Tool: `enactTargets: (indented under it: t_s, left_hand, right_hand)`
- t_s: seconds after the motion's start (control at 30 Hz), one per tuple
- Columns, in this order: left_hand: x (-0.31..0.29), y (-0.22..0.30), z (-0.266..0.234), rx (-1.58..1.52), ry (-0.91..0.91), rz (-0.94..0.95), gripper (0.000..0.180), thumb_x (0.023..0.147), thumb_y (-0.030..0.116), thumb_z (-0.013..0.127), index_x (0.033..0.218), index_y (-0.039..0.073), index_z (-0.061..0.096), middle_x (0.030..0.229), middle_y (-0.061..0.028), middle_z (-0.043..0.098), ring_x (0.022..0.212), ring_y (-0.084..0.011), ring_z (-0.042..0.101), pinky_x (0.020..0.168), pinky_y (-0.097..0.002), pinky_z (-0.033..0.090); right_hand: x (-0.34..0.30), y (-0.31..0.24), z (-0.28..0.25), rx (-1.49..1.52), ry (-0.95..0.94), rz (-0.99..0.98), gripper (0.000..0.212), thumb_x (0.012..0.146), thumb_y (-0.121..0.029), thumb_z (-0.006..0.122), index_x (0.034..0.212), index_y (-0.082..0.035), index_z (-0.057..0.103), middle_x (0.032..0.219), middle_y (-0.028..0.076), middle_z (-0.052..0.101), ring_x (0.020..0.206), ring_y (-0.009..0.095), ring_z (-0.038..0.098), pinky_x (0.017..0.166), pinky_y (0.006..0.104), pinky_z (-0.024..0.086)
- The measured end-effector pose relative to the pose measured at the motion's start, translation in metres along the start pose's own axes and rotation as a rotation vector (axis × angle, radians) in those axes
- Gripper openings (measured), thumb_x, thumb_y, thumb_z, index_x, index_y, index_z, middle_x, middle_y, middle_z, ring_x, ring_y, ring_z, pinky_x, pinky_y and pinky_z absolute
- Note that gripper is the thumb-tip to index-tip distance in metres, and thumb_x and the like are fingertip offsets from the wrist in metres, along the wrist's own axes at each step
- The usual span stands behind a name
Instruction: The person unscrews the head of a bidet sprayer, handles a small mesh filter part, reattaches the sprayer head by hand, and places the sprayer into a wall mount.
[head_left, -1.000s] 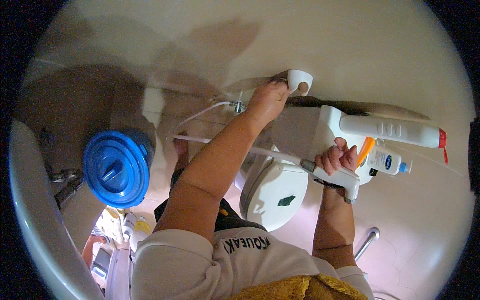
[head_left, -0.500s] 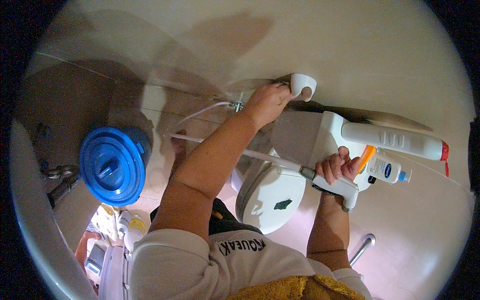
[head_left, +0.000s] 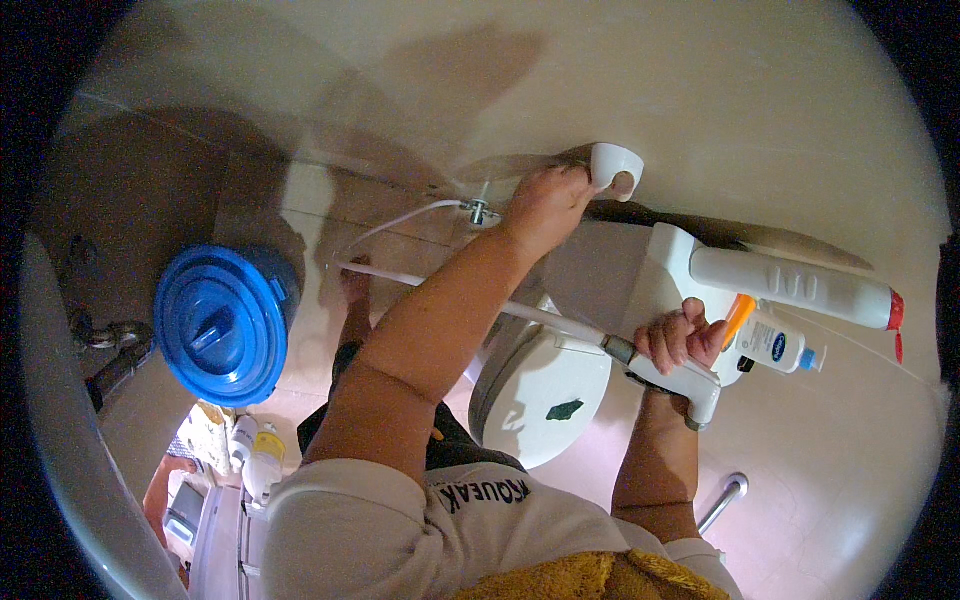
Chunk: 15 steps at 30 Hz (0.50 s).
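Observation:
In the head view my right hand (head_left: 683,338) is wrapped round a white bidet sprayer (head_left: 692,382), held tilted above the toilet. From the sprayer's grey end a pale hose (head_left: 555,321) runs left, passing behind my left forearm. My left hand (head_left: 553,205) reaches up to a white sprayer holder (head_left: 616,170) on the wall. Its curled fingers meet the holder's left edge, and their tips are partly hidden. A notch in the holder faces downward. Behind my right hand lies the white toilet tank (head_left: 660,255).
On the tank are a white bottle with red cap (head_left: 800,282), a pump bottle (head_left: 772,340) and an orange item (head_left: 738,318). The closed toilet lid (head_left: 545,400) is below. A blue lidded bucket (head_left: 222,325), water valve (head_left: 479,211) and grab bar (head_left: 722,503) surround me. Another hand (head_left: 178,465) shows lower left.
The view has shifted slightly. My left hand stays at the holder, and my right hand still grips the sprayer.

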<state>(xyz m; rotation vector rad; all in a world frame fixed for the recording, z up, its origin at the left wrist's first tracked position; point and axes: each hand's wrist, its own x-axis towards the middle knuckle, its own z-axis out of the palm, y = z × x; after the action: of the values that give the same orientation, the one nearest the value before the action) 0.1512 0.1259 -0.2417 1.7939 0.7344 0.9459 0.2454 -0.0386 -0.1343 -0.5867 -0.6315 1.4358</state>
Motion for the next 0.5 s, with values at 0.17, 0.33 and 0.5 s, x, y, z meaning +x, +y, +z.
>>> enactTargets:
  t_s: [0.17,0.33,0.5]
  left_hand:
    - [-0.004,0.010,0.003,-0.056,-0.013,-0.137,0.014,0.072,0.017,0.049,0.070,0.004,0.051,0.067,-0.0151,0.051,0.064,-0.0339,0.049,0.056,-0.0420,0.039]
    - [-0.005,0.004,0.004,0.027,0.081,0.042,0.016,0.075,0.017,0.049,0.067,0.003,0.052,0.065,-0.0140,0.051,0.064,-0.0313,0.050,0.055,-0.0404,0.039]
    - [-0.011,0.011,0.007,-0.028,0.155,0.080,0.013,0.075,0.015,0.048,0.072,0.004,0.055,0.066,-0.0133,0.051,0.064,-0.0299,0.050,0.057,-0.0397,0.040]
  right_hand:
    - [-0.001,-0.001,-0.001,-0.033,0.043,0.006,0.047,0.082,-0.041,0.031,0.111,-0.005,0.038,0.054,0.004,0.047,0.041,0.013,0.046,0.048,0.0290,0.033]
    - [0.000,0.001,0.001,-0.035,0.022,-0.038,0.049,0.084,-0.040,0.025,0.112,0.000,0.034,0.050,0.002,0.042,0.036,0.013,0.041,0.042,0.0283,0.030]
    - [-0.001,0.000,-0.003,-0.007,0.001,-0.004,0.048,0.083,-0.040,0.028,0.111,-0.002,0.036,0.052,0.003,0.045,0.037,0.013,0.043,0.044,0.0285,0.031]
